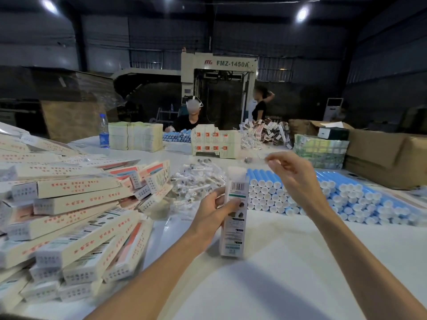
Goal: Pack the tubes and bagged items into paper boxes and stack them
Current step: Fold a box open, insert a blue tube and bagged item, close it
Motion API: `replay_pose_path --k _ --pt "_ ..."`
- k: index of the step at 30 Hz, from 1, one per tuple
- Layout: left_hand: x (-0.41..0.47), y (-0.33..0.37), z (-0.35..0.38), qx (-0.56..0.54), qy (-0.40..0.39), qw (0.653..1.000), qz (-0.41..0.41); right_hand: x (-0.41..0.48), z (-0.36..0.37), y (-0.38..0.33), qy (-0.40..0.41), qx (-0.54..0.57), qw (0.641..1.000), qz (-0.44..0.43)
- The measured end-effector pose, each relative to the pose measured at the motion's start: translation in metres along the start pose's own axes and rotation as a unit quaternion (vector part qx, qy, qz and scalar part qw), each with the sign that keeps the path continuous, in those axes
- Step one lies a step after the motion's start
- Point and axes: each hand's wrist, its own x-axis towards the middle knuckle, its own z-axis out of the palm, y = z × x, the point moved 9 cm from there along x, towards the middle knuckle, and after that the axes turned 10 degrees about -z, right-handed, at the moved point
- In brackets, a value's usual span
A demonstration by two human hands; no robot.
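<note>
A heap of long cream paper boxes [76,218] lies at the left of a white table [277,262], rows of blue plastic tubes [342,199] at the right. Between them one tall cream paper box [234,227] stands upright, a pile of small clear bagged items [196,181] behind it. A brown cardboard carton [381,158] sits behind the tubes.

Left hand [215,211] grips the upright paper box [233,234] mid-height; right hand [286,172], raised right of the box's top, pinches a clear bag [262,158].
</note>
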Motion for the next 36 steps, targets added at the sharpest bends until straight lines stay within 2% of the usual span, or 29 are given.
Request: replay_pose_path --k 3,5,8,10,15,19,22,25,28,36 --pt "-0.001 0.002 0.001 0.007 0.004 1.0 -0.003 0.025 0.005 -0.026 -0.096 -0.143 0.983 -0.065" --pt "-0.003 0.003 0.002 0.014 0.002 1.0 0.002 0.034 0.016 -0.039 -0.162 -0.193 0.962 -0.105" --pt "-0.005 0.005 0.005 0.014 -0.01 1.0 0.01 0.036 0.038 -0.049 -0.237 -0.201 0.942 -0.128" --pt "-0.007 0.008 0.007 0.022 -0.014 0.999 0.022 0.034 0.05 -0.051 -0.25 -0.18 0.944 -0.119" --pt "-0.007 0.01 0.005 0.025 -0.003 0.999 0.038 0.017 0.068 -0.041 -0.203 -0.076 0.975 -0.048" --pt "-0.01 0.016 0.002 0.037 0.007 0.998 0.049 0.006 0.067 -0.033 -0.155 -0.062 0.984 -0.064" --pt "-0.013 0.02 0.004 0.036 0.011 0.998 0.057 -0.008 0.051 -0.02 -0.058 -0.034 0.996 -0.053" --pt "-0.014 0.021 0.004 0.026 0.006 0.997 0.071 -0.036 0.04 0.01 0.038 0.06 0.997 0.029" --pt "-0.016 0.026 0.004 0.039 0.005 0.994 0.104 -0.064 0.062 0.028 0.008 0.128 0.989 0.073" --pt "-0.019 0.034 0.008 0.11 -0.002 0.983 0.147 -0.067 0.073 0.02 -0.026 0.178 0.983 0.046"
